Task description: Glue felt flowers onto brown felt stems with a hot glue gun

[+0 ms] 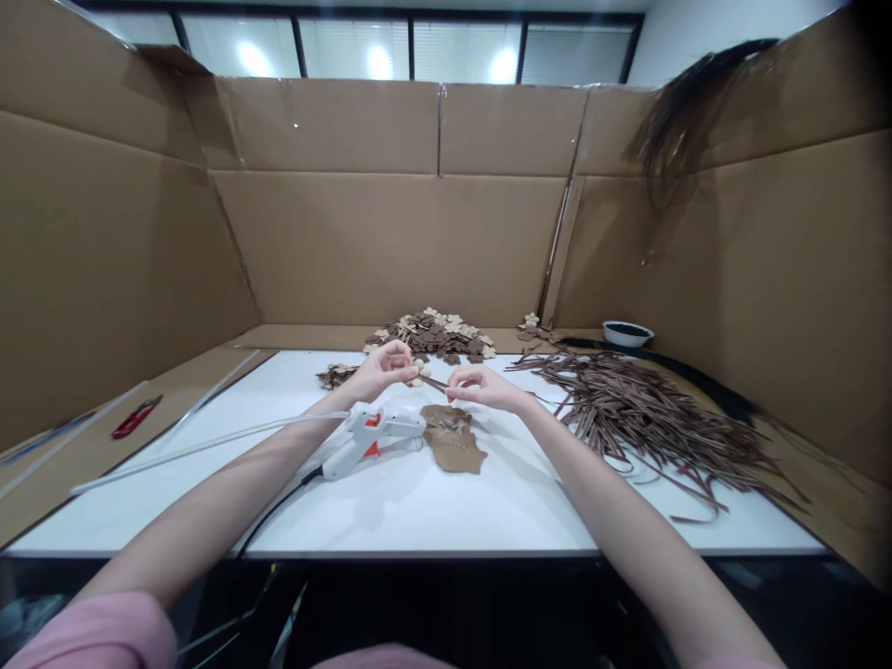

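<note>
My left hand (385, 368) is pinched on a small cream flower-shaped piece (420, 371), held above the white board. A thin brown strip (435, 383) runs from that piece to my right hand (483, 386), whose thumb and fingers are closed on its other end. Whether strip and flower are joined cannot be made out. Below my hands, a white hot glue gun (359, 440) with an orange trigger rests with its nozzle toward a ragged brown scrap (456, 444). Shiny glue-like patches mark the scrap. A long glue stick (209, 453) sticks out behind the gun.
Brown and cream flower pieces (446, 336) are heaped at the back, and a smaller stack (335, 375) lies left. Many brown strips (641, 409) cover the right side, near a white bowl (628, 334). A red-handled tool (137, 417) lies far left. Cardboard walls (390, 242) surround the table.
</note>
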The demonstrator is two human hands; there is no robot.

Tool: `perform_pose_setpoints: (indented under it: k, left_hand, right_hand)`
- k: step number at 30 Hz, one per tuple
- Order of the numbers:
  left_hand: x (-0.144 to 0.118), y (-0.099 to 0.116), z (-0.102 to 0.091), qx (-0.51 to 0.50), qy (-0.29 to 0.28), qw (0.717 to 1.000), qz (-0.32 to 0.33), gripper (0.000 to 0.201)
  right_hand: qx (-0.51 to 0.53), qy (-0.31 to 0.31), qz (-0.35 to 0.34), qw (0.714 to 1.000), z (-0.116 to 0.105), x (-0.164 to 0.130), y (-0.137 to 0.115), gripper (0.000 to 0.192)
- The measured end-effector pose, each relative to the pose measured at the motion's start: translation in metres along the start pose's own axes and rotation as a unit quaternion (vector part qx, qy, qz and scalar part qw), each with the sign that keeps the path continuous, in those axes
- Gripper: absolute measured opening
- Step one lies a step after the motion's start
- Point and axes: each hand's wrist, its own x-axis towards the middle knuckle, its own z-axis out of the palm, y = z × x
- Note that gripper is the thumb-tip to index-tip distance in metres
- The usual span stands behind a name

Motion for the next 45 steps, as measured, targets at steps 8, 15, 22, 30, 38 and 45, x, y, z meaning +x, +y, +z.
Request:
perform_pose_setpoints:
  k: [8,15,22,30,38,45]
  left_hand:
    - [-0.001,0.005,0.003,0.040,0.011,0.999,0.018,0.040]
    - [0.000,0.003,-0.001,0.054,0.001,0.998,0.016,0.039]
    - [0.000,0.003,-0.003,0.067,-0.011,0.998,0.015,0.039]
    - [-0.001,0.003,-0.001,0.057,-0.010,0.998,0.014,0.039]
    - [-0.002,0.000,0.005,0.051,-0.021,0.998,0.018,0.037]
    - [-0.002,-0.003,0.006,0.054,-0.028,0.998,0.026,0.035]
  right_hand:
    - [0.040,-0.015,0.008,0.999,-0.003,-0.002,-0.007,0.039]
    - [0.061,-0.034,0.011,0.998,-0.004,-0.002,-0.010,0.036]
    - [0.074,-0.023,0.014,0.997,-0.006,-0.003,-0.006,0.032]
    - [0.023,0.006,0.057,0.998,-0.004,-0.001,-0.004,0.030]
    - [0.004,0.031,0.063,0.998,0.009,0.004,-0.006,0.029]
    - [-0.001,0.001,0.032,0.999,0.016,0.004,-0.010,0.029]
